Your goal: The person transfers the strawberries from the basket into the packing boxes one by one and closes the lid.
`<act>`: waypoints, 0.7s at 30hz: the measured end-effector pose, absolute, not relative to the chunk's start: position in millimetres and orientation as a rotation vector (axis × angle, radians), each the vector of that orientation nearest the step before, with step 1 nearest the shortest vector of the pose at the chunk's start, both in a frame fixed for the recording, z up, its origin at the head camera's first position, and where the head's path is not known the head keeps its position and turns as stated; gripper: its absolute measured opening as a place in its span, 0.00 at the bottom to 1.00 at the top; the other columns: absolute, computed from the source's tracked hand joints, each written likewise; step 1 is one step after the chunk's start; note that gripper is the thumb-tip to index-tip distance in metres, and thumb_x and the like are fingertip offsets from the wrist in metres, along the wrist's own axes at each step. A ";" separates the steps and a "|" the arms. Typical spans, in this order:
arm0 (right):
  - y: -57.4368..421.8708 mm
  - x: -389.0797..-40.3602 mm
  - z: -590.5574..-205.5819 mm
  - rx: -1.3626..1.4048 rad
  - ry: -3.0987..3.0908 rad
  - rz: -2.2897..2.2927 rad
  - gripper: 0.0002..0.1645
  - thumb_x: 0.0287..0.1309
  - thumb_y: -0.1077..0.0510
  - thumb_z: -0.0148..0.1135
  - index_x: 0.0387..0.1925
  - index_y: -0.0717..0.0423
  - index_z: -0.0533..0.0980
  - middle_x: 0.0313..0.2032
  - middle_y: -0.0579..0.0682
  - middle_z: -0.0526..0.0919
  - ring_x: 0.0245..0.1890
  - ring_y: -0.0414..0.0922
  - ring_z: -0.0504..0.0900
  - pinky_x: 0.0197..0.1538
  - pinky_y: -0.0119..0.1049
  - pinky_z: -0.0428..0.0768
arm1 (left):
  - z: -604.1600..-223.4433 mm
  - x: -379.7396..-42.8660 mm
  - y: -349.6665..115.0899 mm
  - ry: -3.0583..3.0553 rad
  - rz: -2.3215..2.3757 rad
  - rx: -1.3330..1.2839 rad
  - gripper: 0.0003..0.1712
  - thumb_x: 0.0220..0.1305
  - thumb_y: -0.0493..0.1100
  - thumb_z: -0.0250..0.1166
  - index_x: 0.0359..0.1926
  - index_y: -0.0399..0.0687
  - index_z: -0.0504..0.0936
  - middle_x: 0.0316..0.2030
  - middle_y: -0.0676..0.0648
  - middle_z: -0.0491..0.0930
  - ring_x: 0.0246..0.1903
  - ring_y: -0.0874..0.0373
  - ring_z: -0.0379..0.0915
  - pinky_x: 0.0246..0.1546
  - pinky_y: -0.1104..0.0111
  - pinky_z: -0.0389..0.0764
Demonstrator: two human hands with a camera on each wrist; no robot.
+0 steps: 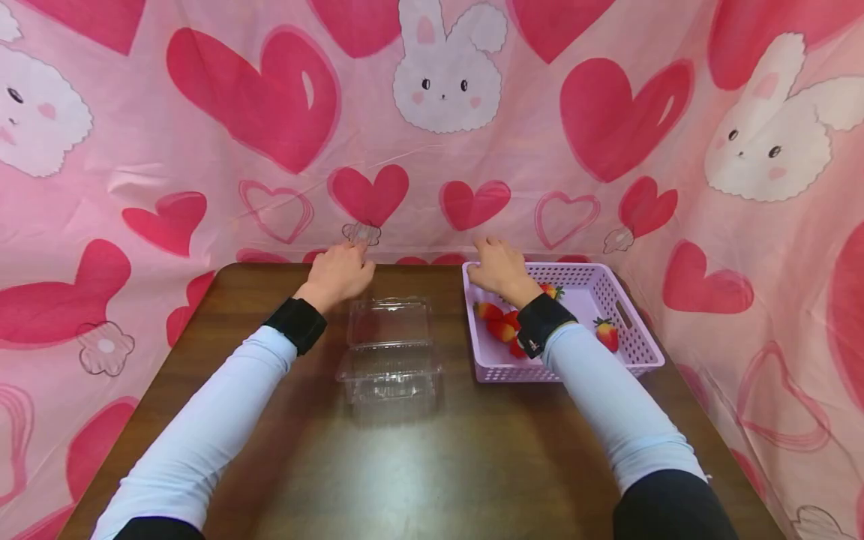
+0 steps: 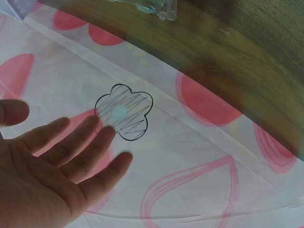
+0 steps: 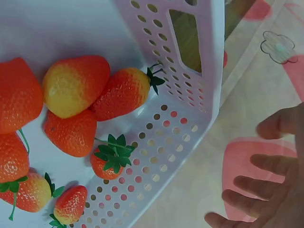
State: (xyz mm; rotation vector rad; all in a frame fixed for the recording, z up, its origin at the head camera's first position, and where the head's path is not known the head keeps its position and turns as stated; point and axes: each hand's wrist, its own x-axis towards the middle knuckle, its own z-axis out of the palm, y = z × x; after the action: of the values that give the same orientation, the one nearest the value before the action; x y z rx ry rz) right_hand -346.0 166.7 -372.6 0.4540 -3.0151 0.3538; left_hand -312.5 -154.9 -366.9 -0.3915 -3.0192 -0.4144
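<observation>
Left hand [image 1: 340,274] at 9 o'clock of the head view, above the counter [image 1: 418,465] near its far edge; grip spread loosely, fingers apart, nothing held. Right hand [image 1: 498,268] at 3 o'clock, by the basket's far-left corner; grip also loose, fingers apart and nothing in them, and the right wrist view shows them just outside the rim, apart from it.

Purple basket [image 1: 513,373] between 3 and 4 o'clock, holding strawberries [image 1: 499,330]: main bunch toward the basket's own 9 o'clock, a lone strawberry [image 1: 606,335] toward its 3 to 4 o'clock. Right wrist and forearm block some of them, so no firm count. Clear plastic container [image 1: 389,367] at 7 o'clock, left of the basket and apart from it, standing open, what looks like its lid at its 12 o'clock side. No strawberry visible in it.

Progress, my read: at or near the start, hands idle. Done: container set out and opened, basket placed beside it. Left: seemingly all handling of fruit, as every strawberry seen lies in the basket and neither grip has one
</observation>
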 end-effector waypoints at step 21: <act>178.0 -327.4 -370.3 0.417 -3.235 0.306 0.23 0.58 0.58 0.67 0.55 0.63 0.80 0.40 0.58 0.83 0.34 0.53 0.82 0.36 0.47 0.81 | -379.6 -272.7 -166.7 -3.085 -0.758 -0.440 0.14 0.73 0.43 0.56 0.29 0.43 0.74 0.20 0.48 0.66 0.20 0.54 0.61 0.23 0.61 0.63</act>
State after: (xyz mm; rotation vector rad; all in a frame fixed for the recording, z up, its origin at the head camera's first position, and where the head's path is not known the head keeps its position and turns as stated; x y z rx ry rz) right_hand -327.4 178.0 -370.3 0.4173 -3.2347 0.3060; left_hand -272.7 -166.7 -379.6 -0.4398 -3.0851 -0.7575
